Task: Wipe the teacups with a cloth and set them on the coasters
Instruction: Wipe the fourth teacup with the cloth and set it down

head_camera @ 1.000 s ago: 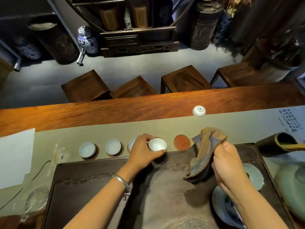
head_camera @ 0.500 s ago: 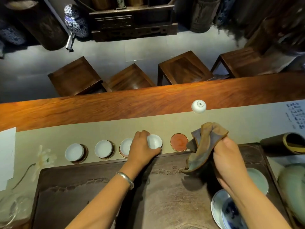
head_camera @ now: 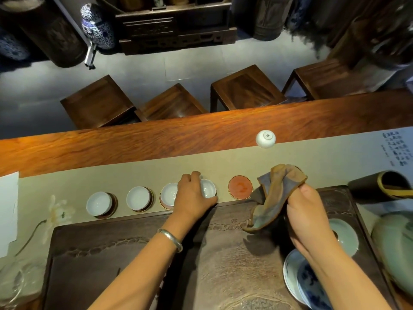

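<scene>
- Head view, centre of the frame: four small white porcelain teacups stand in a row on the beige table runner; counting from the left, the first teacup, second teacup and third teacup sit on round coasters.
- The left hand curls its fingers round the fourth teacup.
- One bare round red coaster lies just right of it.
- A fifth white teacup stands upside down higher up; the mark on its base is too small to read.
- The right hand pinches a crumpled brown-grey cloth above the dark wooden tea tray.
- Upper right: black calligraphy, illegible.
</scene>
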